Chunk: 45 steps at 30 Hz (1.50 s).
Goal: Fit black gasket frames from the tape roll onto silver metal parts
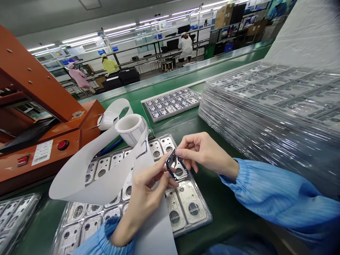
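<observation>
A small metal plate point(177, 169) with cut-outs and a dark blue edging is held up, tilted, between my two hands. My left hand point(147, 189) grips its left side between thumb and fingers. At its upper corner, my right hand point(204, 154) pinches with thumb and forefinger; whether a thin film is also in that pinch cannot be made out. Beneath them lies a clear tray point(205, 219) of silvery metal plates with round holes. A white backing strip point(156, 226) runs under my left forearm, over the tray, and bears a dark-blue-outlined adhesive piece point(142, 150).
A white label roll point(130, 127) stands behind the tray, with its strip looping left. An orange machine point(71, 138) with a red button is at left. Tall stacked clear trays point(239, 117) rise at right. Another filled tray point(172, 102) lies behind. People sit at far benches.
</observation>
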Tool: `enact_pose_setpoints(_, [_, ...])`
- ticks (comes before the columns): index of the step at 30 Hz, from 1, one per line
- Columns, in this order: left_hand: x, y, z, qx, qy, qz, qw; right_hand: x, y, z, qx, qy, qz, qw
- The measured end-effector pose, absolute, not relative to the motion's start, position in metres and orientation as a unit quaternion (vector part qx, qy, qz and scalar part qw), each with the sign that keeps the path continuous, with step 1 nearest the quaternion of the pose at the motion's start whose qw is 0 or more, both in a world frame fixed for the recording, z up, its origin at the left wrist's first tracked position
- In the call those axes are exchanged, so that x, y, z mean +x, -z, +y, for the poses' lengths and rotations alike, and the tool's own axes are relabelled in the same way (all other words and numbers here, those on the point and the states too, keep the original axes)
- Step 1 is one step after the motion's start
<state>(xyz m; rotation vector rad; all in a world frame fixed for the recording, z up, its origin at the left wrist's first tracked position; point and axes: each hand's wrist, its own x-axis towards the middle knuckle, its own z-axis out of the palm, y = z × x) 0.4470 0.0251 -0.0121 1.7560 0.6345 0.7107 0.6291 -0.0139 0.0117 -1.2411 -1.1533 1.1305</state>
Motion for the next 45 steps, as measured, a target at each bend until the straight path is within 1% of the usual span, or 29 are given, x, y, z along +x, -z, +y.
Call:
enact_pose_setpoints(5, [0.447, 0.013, 0.024, 0.752, -0.292, 0.274, 0.523, 0.630, -0.012, -0.013, -0.548, -0.457, -0.486, 0.504])
enact_pose_setpoints(12, [0.449, 0.005, 0.023, 0.704, -0.341, 0.275, 0.559, 0.629, -0.010, -0.013, -0.553, -0.474, -0.509, 0.459])
enact_pose_setpoints(18, [0.448, 0.005, 0.025, 0.635, -0.362, 0.277, 0.624, 0.630, -0.009, -0.011, -0.503, -0.523, -0.494, 0.479])
enact_pose_setpoints(23, [0.448, 0.005, 0.027, 0.588, -0.369, 0.273, 0.666, 0.631, -0.009, -0.013, -0.490, -0.534, -0.491, 0.483])
enact_pose_setpoints(33, [0.448, 0.000, 0.023, 0.553, -0.367, 0.297, 0.687, 0.628, -0.012, -0.015, -0.483, -0.526, -0.488, 0.503])
enact_pose_setpoints(45, [0.448, 0.001, 0.025, 0.556, -0.357, 0.284, 0.695, 0.628, -0.008, -0.013, -0.501, -0.510, -0.492, 0.497])
